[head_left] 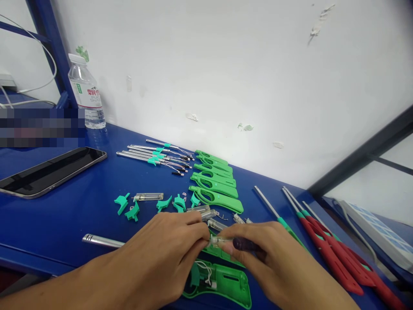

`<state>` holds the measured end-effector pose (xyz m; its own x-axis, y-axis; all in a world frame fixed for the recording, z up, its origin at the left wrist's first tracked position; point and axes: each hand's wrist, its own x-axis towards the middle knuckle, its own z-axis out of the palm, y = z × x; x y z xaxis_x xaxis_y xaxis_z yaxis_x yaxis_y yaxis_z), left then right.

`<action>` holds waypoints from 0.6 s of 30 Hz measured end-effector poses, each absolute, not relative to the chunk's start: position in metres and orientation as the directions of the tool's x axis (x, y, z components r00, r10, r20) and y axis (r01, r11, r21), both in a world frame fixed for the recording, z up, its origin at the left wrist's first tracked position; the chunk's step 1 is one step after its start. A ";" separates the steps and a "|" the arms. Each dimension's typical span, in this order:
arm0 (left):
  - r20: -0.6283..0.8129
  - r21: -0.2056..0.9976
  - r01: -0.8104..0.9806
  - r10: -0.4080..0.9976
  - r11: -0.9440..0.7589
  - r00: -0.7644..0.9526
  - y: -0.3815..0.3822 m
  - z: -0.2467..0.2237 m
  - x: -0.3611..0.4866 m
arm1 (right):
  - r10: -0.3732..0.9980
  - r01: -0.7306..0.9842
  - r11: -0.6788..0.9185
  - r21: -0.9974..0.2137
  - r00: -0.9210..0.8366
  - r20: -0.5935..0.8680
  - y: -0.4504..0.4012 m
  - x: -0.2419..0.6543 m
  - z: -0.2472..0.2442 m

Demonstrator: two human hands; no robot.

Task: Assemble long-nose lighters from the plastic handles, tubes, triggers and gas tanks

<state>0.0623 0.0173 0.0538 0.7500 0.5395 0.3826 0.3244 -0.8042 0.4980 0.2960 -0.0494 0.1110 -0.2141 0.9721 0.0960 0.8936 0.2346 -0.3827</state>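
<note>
Open lanes at left and right, clutter in the middle.
A hand could pass over the bare blue table (64, 215) between the phone (54, 170) and the silver rod (103, 242), or through the narrow strip between the green handles (222, 187) and the green lighter (284, 224). Teal triggers (164, 204) and clear tanks (148, 196) obstruct the middle; the wall (226, 77) closes the back.

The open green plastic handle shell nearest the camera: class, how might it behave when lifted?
The open green plastic handle shell has moulded walls, so it will probably stay stiff. Its long, shallow shape should resist rolling. The thin white wires loop loosely inside, so they may flop if it tilts.
</note>
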 end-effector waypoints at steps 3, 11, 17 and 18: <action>0.365 0.481 0.323 0.521 -0.815 0.772 0.016 0.050 0.062 | 0.982 0.858 0.149 -0.492 -0.188 -0.032 -0.052 0.299 0.111; 0.259 0.452 0.341 0.487 -0.824 0.834 0.016 0.053 0.066 | 0.965 0.859 0.175 -0.481 -0.246 -0.088 -0.052 0.308 0.109; 0.199 0.418 0.342 0.452 -0.842 0.870 0.018 0.052 0.063 | 0.968 0.892 0.108 -0.440 -0.195 -0.157 -0.051 0.310 0.100; 0.195 0.417 0.353 0.461 -0.838 0.865 0.018 0.052 0.062 | 0.970 0.902 0.110 -0.418 -0.189 -0.152 -0.051 0.311 0.099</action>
<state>0.0622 0.0178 0.0519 0.8655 0.4615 0.1949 0.3527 -0.8376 0.4172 0.3105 -0.0508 0.0990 -0.1892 0.9701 -0.1519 0.9018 0.1105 -0.4178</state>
